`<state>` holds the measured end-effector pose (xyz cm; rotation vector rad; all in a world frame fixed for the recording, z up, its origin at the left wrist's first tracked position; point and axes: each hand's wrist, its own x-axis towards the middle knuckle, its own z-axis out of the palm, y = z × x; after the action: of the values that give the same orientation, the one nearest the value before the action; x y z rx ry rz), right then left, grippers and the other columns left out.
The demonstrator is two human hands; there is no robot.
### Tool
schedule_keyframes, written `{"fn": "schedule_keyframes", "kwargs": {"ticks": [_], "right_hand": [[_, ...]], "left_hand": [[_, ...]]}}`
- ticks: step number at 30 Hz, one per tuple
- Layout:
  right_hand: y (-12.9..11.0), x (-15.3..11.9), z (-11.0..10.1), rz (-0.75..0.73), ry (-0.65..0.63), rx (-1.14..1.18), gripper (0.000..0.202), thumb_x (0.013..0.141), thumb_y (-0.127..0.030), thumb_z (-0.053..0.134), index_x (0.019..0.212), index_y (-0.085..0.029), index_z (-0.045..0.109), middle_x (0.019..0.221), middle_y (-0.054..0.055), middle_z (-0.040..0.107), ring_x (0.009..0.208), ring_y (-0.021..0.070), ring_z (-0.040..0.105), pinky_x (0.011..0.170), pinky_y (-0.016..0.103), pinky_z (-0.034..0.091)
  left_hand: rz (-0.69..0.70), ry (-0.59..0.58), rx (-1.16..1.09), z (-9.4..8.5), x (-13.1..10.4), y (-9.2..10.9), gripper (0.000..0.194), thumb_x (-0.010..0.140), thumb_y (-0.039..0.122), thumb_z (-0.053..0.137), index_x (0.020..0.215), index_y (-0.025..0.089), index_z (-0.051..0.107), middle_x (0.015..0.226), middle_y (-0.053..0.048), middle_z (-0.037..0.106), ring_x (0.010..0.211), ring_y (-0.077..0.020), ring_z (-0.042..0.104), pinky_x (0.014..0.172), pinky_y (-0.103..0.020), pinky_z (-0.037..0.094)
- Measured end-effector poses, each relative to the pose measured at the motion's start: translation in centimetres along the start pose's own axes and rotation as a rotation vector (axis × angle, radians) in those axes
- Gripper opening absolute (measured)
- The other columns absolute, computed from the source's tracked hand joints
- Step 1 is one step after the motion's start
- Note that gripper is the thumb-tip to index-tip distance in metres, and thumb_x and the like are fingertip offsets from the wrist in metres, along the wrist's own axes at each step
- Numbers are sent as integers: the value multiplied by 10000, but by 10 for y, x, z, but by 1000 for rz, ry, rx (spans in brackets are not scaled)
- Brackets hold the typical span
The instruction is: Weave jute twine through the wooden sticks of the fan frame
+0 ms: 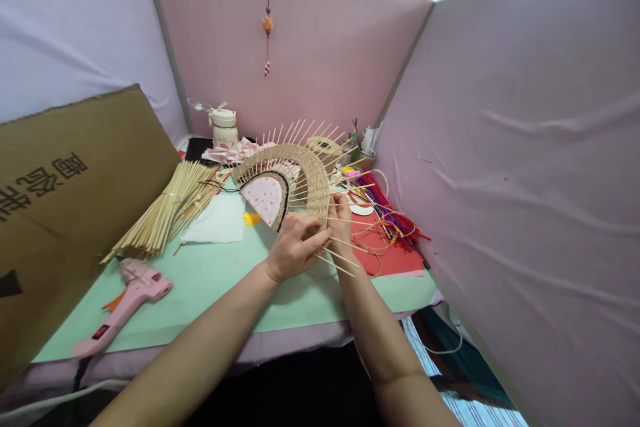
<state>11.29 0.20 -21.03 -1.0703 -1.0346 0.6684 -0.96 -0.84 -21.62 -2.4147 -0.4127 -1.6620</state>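
A half-round woven fan (317, 177) is held tilted above the table, with thin sticks radiating past its band of tan twine. Its inner half-disc (265, 200) is white with small pink spots and has a dark rim. My left hand (299, 245) is closed on the lower right end of the fan, thumb across the weave. Just beyond the fan's outer edge, my right hand (341, 213) pinches among the sticks. Loose twine (383, 240) trails from near its fingers over the red sheet; the exact pinch is partly hidden.
A pink glue gun (125, 303) lies at the front left, near a cardboard sheet (75, 193). Behind it rests a bundle of sticks (155, 213) beside white paper (215, 220). A bottle (224, 127) stands at the back; fuzzy stems (390, 207) and red sheets (395, 260) lie right.
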Motion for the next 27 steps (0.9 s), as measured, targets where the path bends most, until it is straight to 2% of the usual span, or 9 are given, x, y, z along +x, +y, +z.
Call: {"fn": "schedule_keyframes", "kwargs": {"ticks": [3, 11, 16, 22, 27], "right_hand": [[1, 1, -2, 28, 45, 97, 273, 846, -488, 549, 875, -230, 463, 759, -37, 482, 621, 97, 448, 580, 216, 410], [6, 3, -4, 13, 55, 97, 264, 842, -477, 556, 874, -226, 482, 773, -34, 505, 638, 100, 460, 604, 219, 420], [9, 5, -6, 15, 19, 82, 262, 832, -473, 560, 867, -224, 486, 791, -27, 512, 679, 108, 480, 638, 227, 437], [-7, 6, -14, -9, 13, 1, 264, 820, -461, 573, 792, -211, 496, 683, -34, 503, 603, 101, 460, 573, 224, 416], [-16, 8, -31, 15, 5, 6, 286, 792, -463, 625, 772, -202, 509, 565, -67, 464, 471, 78, 383, 453, 211, 324]], "left_hand": [[-53, 16, -16, -1, -1, -1, 255, 794, 211, 635, 1043, 213, 578, 1018, -92, 577, 996, -221, 539, 856, -388, 479], [-76, -1, -43, 3, -5, -4, 537, 775, 248, 657, 1263, 213, 435, 1102, -116, 572, 1056, -249, 536, 896, -438, 481], [-49, -84, -40, 2, -6, -6, 544, 822, 149, 529, 1360, 191, 452, 1191, -151, 570, 1138, -262, 527, 943, -433, 463], [-66, -36, -56, 2, -8, -4, 561, 844, 119, 515, 1397, 186, 444, 1212, -152, 589, 1154, -260, 529, 971, -435, 459], [-68, -24, -57, 3, -8, -3, 541, 850, 137, 529, 1385, 188, 462, 1191, -146, 606, 1132, -257, 537, 957, -433, 469]]}}
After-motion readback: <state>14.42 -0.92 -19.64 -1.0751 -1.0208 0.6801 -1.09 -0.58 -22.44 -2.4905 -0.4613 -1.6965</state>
